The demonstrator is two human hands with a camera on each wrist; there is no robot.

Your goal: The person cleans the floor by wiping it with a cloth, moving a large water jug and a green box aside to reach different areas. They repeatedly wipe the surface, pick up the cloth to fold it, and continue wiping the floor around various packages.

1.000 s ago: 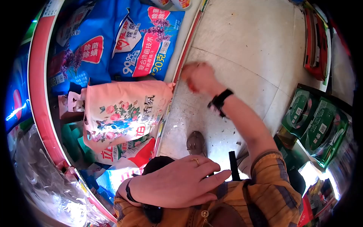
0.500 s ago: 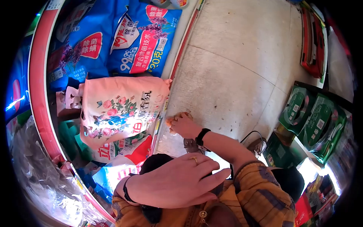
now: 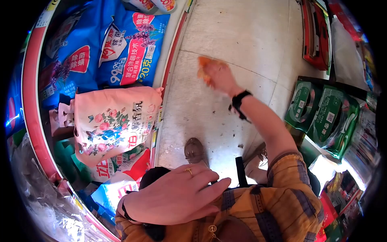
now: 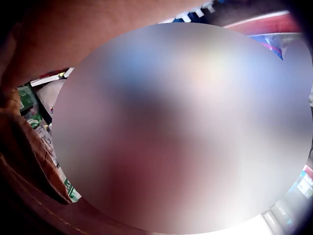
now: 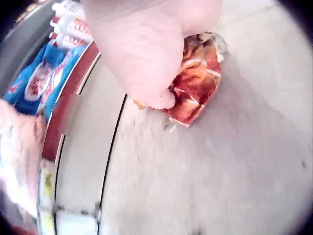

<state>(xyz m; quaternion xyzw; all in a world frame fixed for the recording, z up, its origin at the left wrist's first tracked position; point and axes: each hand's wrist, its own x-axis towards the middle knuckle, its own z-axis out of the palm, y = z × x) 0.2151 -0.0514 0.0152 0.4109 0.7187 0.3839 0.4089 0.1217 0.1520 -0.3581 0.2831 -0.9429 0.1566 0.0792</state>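
Note:
In the head view an orange cloth is gripped by the right hand, low over the pale floor; some blur lies on both. The right wrist view shows the bunched red-orange cloth under the curled fingers of the right hand, against the floor. The left hand, with a ring and a dark wristband, lies in front of the person's body, fingers loosely extended, holding nothing. Most of the left wrist view is blurred out; an arm crosses its upper left.
On the left, a shelf with a red edge holds blue bags and a pink floral bag. Green packages stand at the right. A shoe is on the tiled floor.
The right hand with the cloth came back toward the shoes, then moved out again, away from the body. The left hand keeps its pose. The view has shifted, with the shelf further left.

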